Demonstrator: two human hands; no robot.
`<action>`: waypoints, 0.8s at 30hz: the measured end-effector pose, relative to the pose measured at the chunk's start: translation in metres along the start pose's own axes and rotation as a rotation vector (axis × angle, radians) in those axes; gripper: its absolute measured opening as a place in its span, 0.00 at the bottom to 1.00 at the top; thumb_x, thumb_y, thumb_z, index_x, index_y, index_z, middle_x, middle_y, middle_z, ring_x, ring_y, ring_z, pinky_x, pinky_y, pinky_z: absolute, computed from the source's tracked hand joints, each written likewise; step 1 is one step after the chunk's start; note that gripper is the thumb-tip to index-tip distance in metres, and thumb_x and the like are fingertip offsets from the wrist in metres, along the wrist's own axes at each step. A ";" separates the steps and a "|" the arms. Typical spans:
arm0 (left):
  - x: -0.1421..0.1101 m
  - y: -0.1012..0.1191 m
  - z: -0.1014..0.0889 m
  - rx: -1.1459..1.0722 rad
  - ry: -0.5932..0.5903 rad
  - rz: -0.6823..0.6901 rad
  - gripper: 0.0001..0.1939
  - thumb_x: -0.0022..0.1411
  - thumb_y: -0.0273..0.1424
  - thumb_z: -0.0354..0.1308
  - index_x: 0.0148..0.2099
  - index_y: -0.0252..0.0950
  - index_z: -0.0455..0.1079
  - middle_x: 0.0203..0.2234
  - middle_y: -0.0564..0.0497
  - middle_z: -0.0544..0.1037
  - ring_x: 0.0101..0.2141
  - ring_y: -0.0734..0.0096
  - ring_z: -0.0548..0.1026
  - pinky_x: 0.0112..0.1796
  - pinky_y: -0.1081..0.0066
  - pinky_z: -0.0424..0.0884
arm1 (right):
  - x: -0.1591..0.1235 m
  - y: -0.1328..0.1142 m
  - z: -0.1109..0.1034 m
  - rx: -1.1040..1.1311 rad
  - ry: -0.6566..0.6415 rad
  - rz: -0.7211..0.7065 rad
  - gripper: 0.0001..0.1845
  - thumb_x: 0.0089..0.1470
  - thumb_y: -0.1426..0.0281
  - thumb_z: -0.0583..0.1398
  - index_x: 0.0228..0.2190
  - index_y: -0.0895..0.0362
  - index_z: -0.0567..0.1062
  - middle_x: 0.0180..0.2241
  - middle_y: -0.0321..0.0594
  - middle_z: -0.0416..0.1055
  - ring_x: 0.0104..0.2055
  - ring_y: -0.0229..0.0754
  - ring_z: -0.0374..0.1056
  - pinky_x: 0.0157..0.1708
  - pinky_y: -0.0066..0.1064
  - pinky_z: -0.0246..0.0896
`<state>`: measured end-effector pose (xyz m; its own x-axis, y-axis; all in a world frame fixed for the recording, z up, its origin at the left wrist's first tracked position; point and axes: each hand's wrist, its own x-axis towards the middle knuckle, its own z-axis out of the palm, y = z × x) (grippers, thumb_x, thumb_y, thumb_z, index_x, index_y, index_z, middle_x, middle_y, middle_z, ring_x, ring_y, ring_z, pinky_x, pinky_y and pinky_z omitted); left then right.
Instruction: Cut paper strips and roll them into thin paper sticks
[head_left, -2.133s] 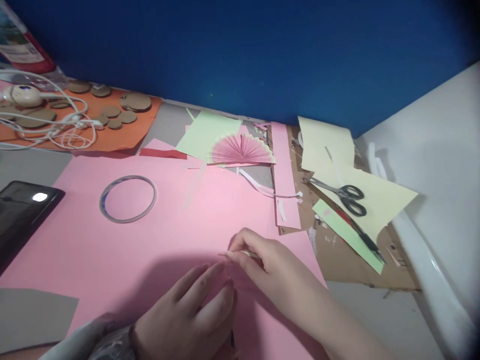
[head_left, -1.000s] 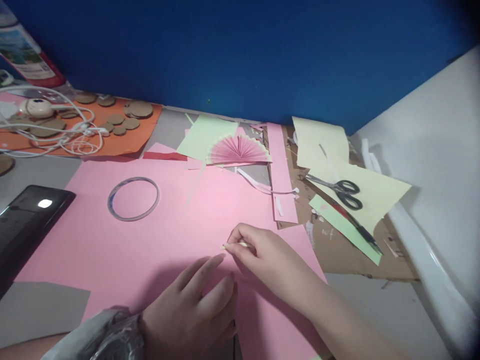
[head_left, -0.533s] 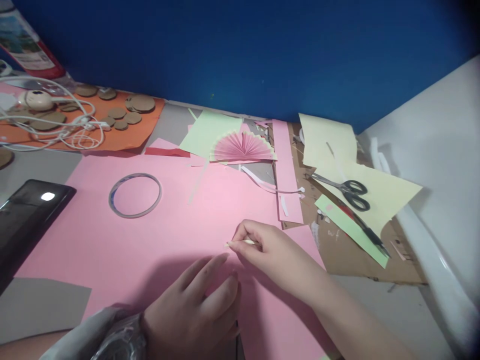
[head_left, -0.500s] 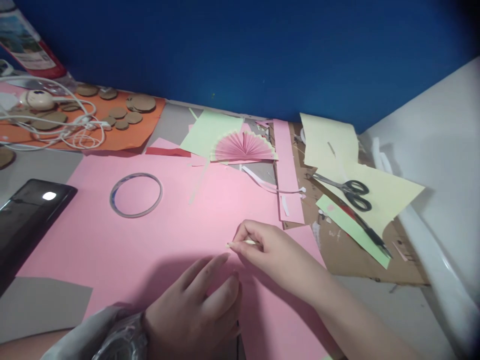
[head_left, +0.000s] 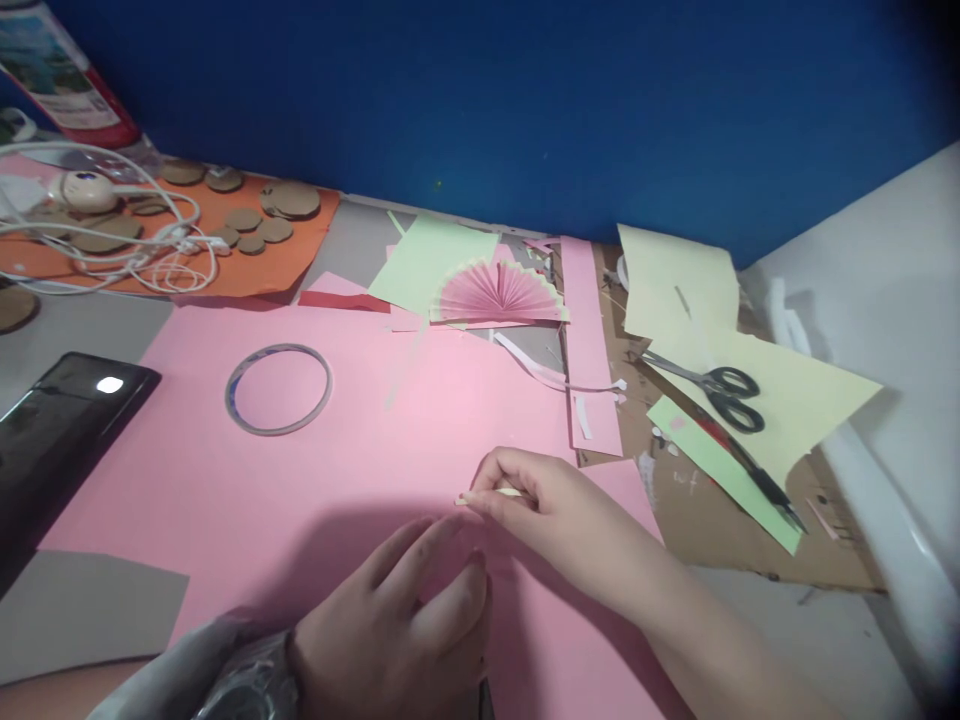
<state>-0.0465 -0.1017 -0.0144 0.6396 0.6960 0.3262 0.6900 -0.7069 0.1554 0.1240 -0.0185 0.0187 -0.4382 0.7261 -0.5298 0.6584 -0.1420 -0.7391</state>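
My right hand (head_left: pixel 544 505) pinches a thin, pale yellow paper strip (head_left: pixel 510 491) between thumb and forefinger, just above a large pink paper sheet (head_left: pixel 390 440). Only the strip's tip and a short stretch inside the palm show. Close on the left, my left hand (head_left: pixel 409 610) rests low over the sheet, thumb and fingers apart and loosely bent. Its fingertips come near the strip's tip; whether they touch cannot be seen. A pleated pink paper fan (head_left: pixel 501 295) with a pale edge lies beyond both hands.
Scissors (head_left: pixel 712 385) and a dark pen (head_left: pixel 750 470) lie right, among pale yellow paper (head_left: pixel 810 375) and cardboard (head_left: pixel 694 525). A tape ring (head_left: pixel 326 385) and black phone (head_left: pixel 71 430) lie left. Behind are tangled white cables (head_left: pixel 169 235), cardboard discs (head_left: pixel 289 198) and a blue panel (head_left: pixel 480 100).
The view has shifted slightly, so most things sit a little elsewhere in the picture. Both hands keep nearly the same pose, the right still pinching the paper strip.
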 end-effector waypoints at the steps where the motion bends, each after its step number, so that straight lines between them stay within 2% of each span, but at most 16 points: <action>1: 0.000 0.000 0.000 0.000 0.000 -0.001 0.10 0.57 0.35 0.56 0.41 0.39 0.72 0.37 0.56 0.72 0.45 0.60 0.70 0.48 0.64 0.66 | 0.000 0.000 0.001 -0.017 0.016 -0.006 0.08 0.56 0.67 0.53 0.28 0.54 0.69 0.26 0.30 0.69 0.28 0.35 0.62 0.26 0.26 0.51; 8: -0.001 -0.002 0.001 -0.007 0.004 0.026 0.09 0.58 0.36 0.55 0.39 0.39 0.71 0.38 0.55 0.72 0.46 0.59 0.70 0.47 0.62 0.67 | -0.002 -0.001 0.004 -0.082 0.048 -0.031 0.08 0.57 0.67 0.53 0.26 0.53 0.67 0.25 0.26 0.68 0.27 0.33 0.62 0.25 0.25 0.51; 24: -0.002 -0.003 0.000 0.003 -0.018 0.023 0.10 0.58 0.36 0.54 0.41 0.40 0.71 0.40 0.55 0.72 0.45 0.59 0.70 0.46 0.61 0.68 | -0.001 -0.001 0.005 -0.098 0.050 -0.037 0.07 0.57 0.69 0.53 0.26 0.53 0.66 0.25 0.26 0.68 0.26 0.32 0.62 0.24 0.24 0.51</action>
<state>-0.0496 -0.1012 -0.0157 0.6610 0.6819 0.3131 0.6762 -0.7222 0.1454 0.1207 -0.0227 0.0180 -0.4335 0.7628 -0.4798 0.7002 -0.0500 -0.7121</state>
